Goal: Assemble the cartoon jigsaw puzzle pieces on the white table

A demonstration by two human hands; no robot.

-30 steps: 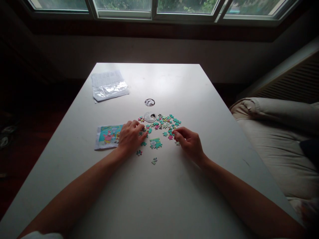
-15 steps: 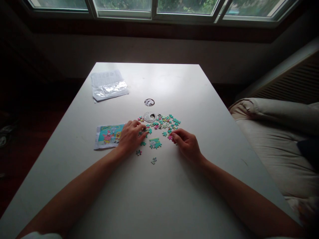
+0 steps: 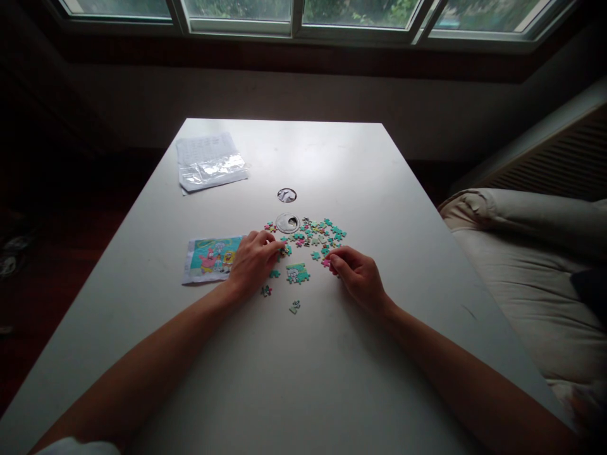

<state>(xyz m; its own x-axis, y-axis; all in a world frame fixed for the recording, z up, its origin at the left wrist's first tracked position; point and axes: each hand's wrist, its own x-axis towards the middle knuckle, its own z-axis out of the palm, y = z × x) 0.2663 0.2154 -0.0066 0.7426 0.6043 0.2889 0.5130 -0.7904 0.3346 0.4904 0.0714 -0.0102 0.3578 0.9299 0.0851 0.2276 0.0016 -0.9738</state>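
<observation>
Jigsaw pieces (image 3: 315, 239), small, mostly green with some pink and yellow, are lying loose on a white table (image 3: 294, 379), spreading beyond and to both sides of the landmark, a joined section (image 3: 298, 273) of green pieces with a pale figure. Left hand (image 3: 255, 260): resting left of the joined section, fingers curling over loose pieces; whether they are gripping one, cannot tell. Right hand (image 3: 358, 275): poising right of it, thumb and forefinger closing together beside a pink piece (image 3: 326, 262); anything pinched between them, too small to tell. Small cluster (image 3: 294, 307): lying nearer the camera than the section. Printed packet (image 3: 208, 260), cartoon figures: lying left of it, past the left hand. Clear plastic bag (image 3: 213, 167), with printed paper: lying beyond it, far left. Round metal ring (image 3: 287, 223): sitting just beyond it.
</observation>
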